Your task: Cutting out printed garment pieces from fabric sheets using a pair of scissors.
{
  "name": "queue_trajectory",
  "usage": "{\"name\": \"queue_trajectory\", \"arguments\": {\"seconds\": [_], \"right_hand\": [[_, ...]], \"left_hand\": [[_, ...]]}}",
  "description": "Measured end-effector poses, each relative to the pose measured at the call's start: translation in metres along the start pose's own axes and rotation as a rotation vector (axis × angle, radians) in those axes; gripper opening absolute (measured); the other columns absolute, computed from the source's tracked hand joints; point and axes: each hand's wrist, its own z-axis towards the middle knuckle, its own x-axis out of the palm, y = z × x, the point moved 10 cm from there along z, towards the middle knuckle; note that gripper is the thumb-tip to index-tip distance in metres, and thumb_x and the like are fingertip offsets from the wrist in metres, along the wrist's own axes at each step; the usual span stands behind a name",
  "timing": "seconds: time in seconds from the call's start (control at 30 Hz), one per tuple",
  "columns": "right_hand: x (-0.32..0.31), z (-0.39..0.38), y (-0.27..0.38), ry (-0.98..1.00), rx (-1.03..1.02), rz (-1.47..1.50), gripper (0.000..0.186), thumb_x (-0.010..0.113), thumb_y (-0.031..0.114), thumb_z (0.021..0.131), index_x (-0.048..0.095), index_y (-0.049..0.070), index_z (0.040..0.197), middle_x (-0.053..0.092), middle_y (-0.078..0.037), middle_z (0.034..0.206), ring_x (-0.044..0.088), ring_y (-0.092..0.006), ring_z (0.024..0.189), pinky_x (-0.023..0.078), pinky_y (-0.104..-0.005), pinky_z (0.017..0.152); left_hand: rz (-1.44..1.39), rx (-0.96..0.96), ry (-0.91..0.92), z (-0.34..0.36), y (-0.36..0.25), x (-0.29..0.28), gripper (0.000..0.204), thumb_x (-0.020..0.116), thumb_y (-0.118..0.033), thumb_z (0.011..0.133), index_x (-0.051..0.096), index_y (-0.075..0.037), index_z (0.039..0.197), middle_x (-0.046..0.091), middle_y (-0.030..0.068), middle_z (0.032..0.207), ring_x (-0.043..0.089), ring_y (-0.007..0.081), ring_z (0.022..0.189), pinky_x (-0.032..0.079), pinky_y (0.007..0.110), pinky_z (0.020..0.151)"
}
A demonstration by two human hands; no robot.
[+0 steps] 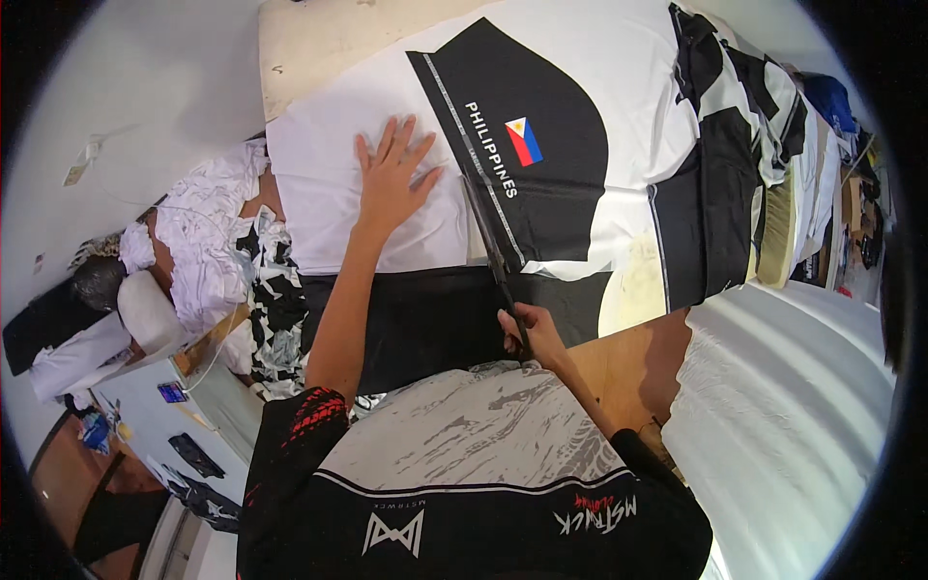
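Across the table (324, 48), my left hand (394, 188) lies flat, fingers spread; my right hand (537, 333) grips scissors (497, 253); I'd follow the edge of the black panel (561, 208).

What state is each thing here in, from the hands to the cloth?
Left hand: spread flat on the white fabric.
Right hand: closed around the scissors' handles.
Scissors: along the black panel's edge; blade opening unclear.
Black panel: lying flat, flag-printed.
White fabric: spread out, lightly creased.
White scraps: heaped, crumpled.
White drape: in loose folds.
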Motion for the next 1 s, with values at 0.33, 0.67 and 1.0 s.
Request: {"name": "queue_trajectory", "arguments": {"seconds": [0.33, 0.67, 1.0], "right_hand": [[-0.002, 0.024, 0.021, -0.016, -0.075, -0.066, 0.047, 0.078, 0.048, 0.098, 0.063, 0.007, 0.079, 0.057, 0.0, 0.061, 0.057, -0.0094, 0.054, 0.043, -0.027, 0.053], [-0.002, 0.028, 0.035, -0.032, -0.107, -0.139, 0.046, 0.075, 0.043, 0.101, 0.06, 0.008, 0.076, 0.056, 0.001, 0.059, 0.056, -0.008, 0.052, 0.04, -0.0254, 0.05], [-0.007, 0.032, 0.03, -0.057, -0.045, -0.158, 0.049, 0.075, 0.046, 0.101, 0.059, 0.009, 0.073, 0.052, 0.002, 0.056, 0.055, -0.0088, 0.049, 0.041, -0.0262, 0.049]], "left_hand": [[-0.032, 0.001, -0.039, 0.0, 0.004, -0.001, 0.051, 0.076, -0.044, 0.093, 0.07, -0.025, 0.14, 0.047, 0.0054, 0.165, 0.035, 0.0323, 0.157, 0.011, 0.074, 0.124], [-0.031, 0.0, -0.05, 0.0, 0.003, -0.003, 0.049, 0.076, -0.044, 0.094, 0.072, -0.025, 0.139, 0.05, 0.0046, 0.163, 0.038, 0.0315, 0.156, 0.012, 0.072, 0.124], [-0.03, -0.006, -0.05, 0.0, 0.004, -0.003, 0.049, 0.076, -0.043, 0.093, 0.072, -0.026, 0.139, 0.05, 0.0043, 0.163, 0.037, 0.0305, 0.157, 0.012, 0.071, 0.125]]}}
